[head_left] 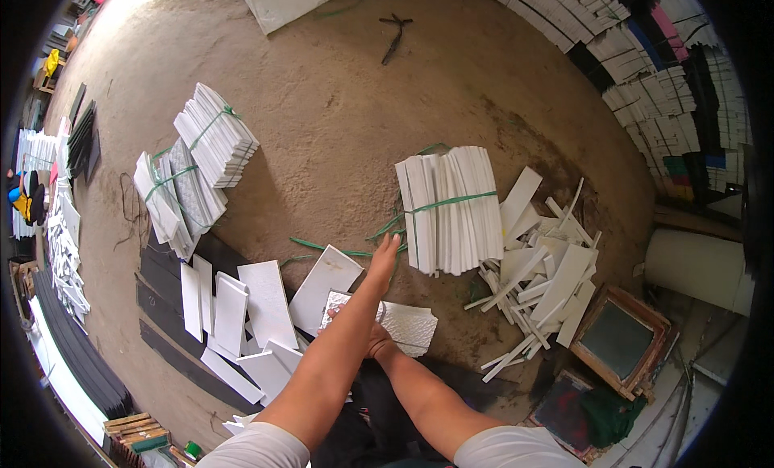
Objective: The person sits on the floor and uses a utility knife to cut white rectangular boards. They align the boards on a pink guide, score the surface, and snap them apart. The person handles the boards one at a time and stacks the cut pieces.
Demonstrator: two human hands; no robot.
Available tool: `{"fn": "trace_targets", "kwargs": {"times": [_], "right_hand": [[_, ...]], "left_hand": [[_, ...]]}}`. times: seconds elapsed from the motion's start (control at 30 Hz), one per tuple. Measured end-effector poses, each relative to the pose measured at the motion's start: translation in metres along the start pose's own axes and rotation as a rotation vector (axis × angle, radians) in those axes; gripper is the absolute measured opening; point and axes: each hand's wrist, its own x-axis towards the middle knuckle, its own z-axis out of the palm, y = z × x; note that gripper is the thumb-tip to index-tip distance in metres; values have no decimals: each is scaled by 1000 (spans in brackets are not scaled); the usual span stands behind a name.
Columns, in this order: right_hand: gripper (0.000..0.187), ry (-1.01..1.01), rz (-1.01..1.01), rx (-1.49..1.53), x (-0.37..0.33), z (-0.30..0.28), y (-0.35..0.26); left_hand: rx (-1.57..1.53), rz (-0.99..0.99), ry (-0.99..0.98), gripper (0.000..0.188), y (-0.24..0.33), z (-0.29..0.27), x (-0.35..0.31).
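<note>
My left hand (387, 260) stretches forward with its fingers out straight, beside the left edge of a bundle of white foam-like strips (451, 214) tied with green strap. Whether it touches the bundle or the loose green strap (330, 249) there, I cannot tell. Under my left forearm, my right hand (376, 339) grips a white board with a bumpy, partly shiny surface (413, 329). Its fingers are largely hidden by that forearm. Just left of it, loose white boards (262, 303) lie overlapping on black sheets (165, 315).
Two tied white bundles (214, 137) stand at the left. A heap of white offcuts (548, 274) lies right of the near bundle, by a wooden frame (621, 339). Stacked white bundles (653, 89) line the far right. A dark forked object (393, 39) lies on the brown floor.
</note>
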Motion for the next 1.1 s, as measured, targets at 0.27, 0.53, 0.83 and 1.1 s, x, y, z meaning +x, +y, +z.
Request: {"fn": "trace_targets", "kwargs": {"times": [0.27,0.53,0.83,1.1], "right_hand": [[65,-32,-60,-149,-2,5,-4],[87,88,-61,-353,-5,-2,-7],[86,53,-46,-511,-1,-11,-14],[81,87,-4,-379,66,-43,-45]], "left_hand": [[124,58,-126,72,-14,-14,-14],[640,553,301,52,-5,-139,-73],[1479,214,770,78,-57,-340,-111],[1345,159,711,79,-83,-353,-93]]}}
